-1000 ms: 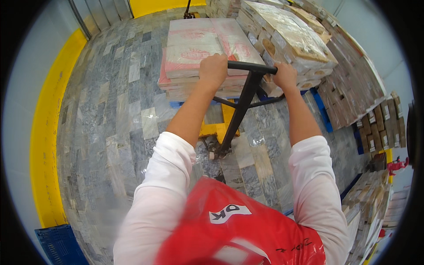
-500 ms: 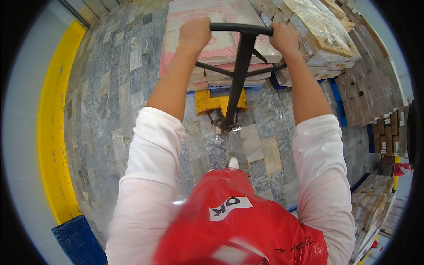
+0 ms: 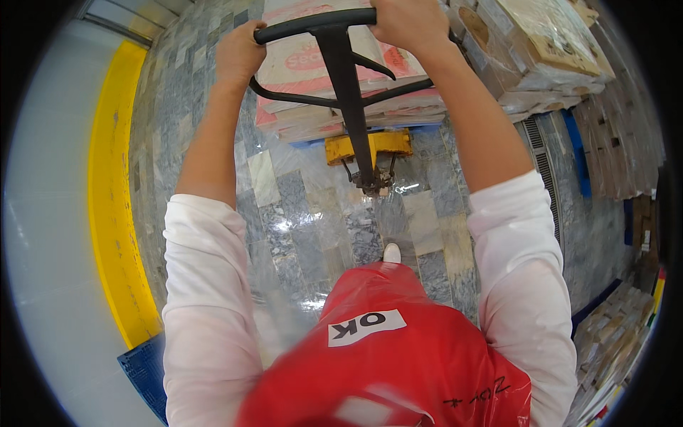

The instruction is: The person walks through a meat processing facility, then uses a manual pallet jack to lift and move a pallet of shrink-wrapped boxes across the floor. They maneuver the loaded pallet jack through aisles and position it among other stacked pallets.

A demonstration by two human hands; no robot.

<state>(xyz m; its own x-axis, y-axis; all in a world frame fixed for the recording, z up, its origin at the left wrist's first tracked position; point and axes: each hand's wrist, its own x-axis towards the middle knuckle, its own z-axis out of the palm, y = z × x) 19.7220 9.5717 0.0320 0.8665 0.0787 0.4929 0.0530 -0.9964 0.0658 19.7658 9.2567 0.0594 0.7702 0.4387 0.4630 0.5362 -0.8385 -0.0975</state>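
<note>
My left hand (image 3: pixel 238 57) is closed around the left end of a black T-shaped handle (image 3: pixel 316 23), and my right hand (image 3: pixel 413 25) is closed on its right end. The handle's shaft runs down to a yellow pallet jack (image 3: pixel 345 144) at a blue pallet loaded with plastic-wrapped, pale pink-printed packages (image 3: pixel 292 64). My red apron (image 3: pixel 384 363) fills the lower middle, and one white shoe (image 3: pixel 391 252) shows beyond it.
Wrapped carton stacks (image 3: pixel 541 50) stand at the right, with more (image 3: pixel 612 135) beside them. A drain grate (image 3: pixel 541 178) crosses the tiled floor (image 3: pixel 292 199). At left are a white wall, a yellow kerb (image 3: pixel 110 213) and a blue plastic pallet (image 3: pixel 142 366).
Both hands and the handle have moved up and left in the picture. The loaded jack sits higher in view, more floor shows before my shoe, and a drain grate has appeared at right.
</note>
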